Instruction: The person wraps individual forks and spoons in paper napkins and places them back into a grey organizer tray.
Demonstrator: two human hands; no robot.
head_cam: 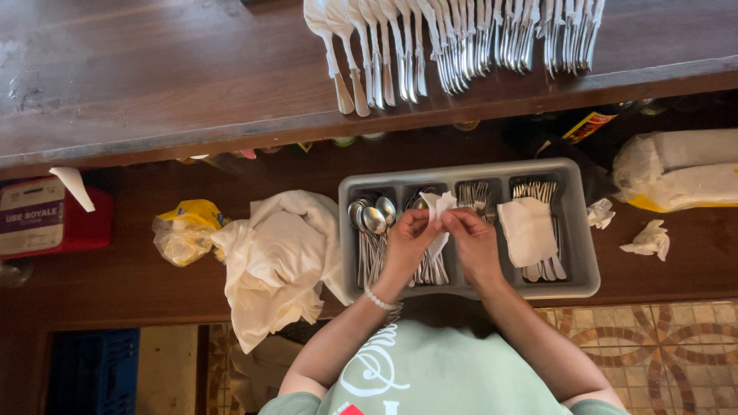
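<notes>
White paper napkin (439, 211) was pinched between both hands over the grey cutlery tray (584, 253); head view only. Left hand (406, 240) gripped the napkin's left edge with thumb and fingers closed on it; right hand (473, 240) gripped the right edge the same way; hands close together, nearly touching at the fingertips, napkin running between them and hanging down a little below. Whether a utensil sat inside the napkin, could not tell; hidden by the fingers. A beaded bracelet (378, 298) sat on the left wrist.

Tray lay on the lower wooden shelf (138, 277), directly under the hands; four long compartments side by side. Leftmost held spoons (373, 223), just left of the left hand; the second, beneath the hands, held more cutlery; the third and fourth held forks (478, 196); a second white napkin (529, 229) lay flat across the rightmost compartment, just right of the right hand.

White cloth (277, 265) was bunched left of the tray, touching its left wall; yellow plastic bag (184, 229) further left; red box (46, 219) at the far left edge. Two crumpled napkins (649, 240) lay right of the tray; a wrapped white bundle (676, 173) beyond them. Upper wooden counter (154, 77) carried a row of laid-out cutlery (453, 46), well apart from the hands.
</notes>
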